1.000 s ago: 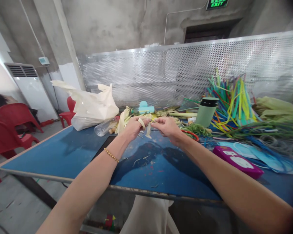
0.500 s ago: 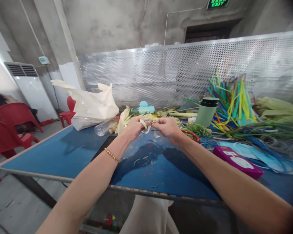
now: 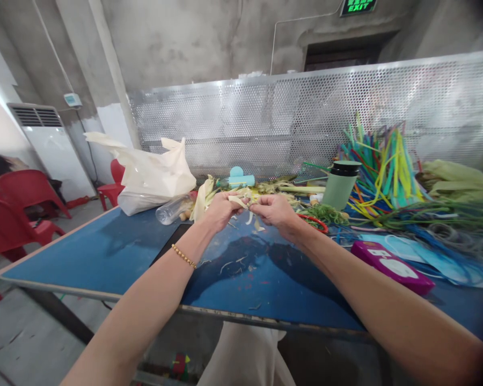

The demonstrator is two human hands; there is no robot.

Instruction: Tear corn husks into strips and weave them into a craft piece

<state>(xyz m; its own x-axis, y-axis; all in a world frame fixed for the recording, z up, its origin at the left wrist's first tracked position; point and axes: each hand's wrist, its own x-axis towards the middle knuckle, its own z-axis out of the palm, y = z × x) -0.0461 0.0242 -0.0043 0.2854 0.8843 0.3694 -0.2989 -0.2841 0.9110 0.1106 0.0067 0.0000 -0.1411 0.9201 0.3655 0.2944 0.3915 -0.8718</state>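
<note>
Above the middle of the blue table (image 3: 116, 257), both my hands meet fingertip to fingertip. My left hand (image 3: 221, 210) is closed in a pinch on a pale strip of corn husk (image 3: 238, 201), whose narrow ends dangle below the fingers. From the other side my right hand (image 3: 274, 210) pinches the same husk strip near its end, thumb against forefinger. The exact spot where the fingertips meet is small and partly hidden. Behind the hands lies a heap of pale and green husks (image 3: 203, 199). Small husk scraps (image 3: 239, 262) are scattered on the table beneath.
A white plastic bag (image 3: 156, 174) and a clear bottle (image 3: 172, 209) stand at the left. To the right are a green tumbler (image 3: 340, 185), a bundle of coloured strips (image 3: 398, 171), a purple box (image 3: 390, 267) and blue face masks (image 3: 446, 260). A perforated metal panel (image 3: 233, 123) rises behind.
The husk strip has turned between my fingers: its loop over the left hand now lies flatter and straighter towards the right hand. Both hands stay almost in place.
</note>
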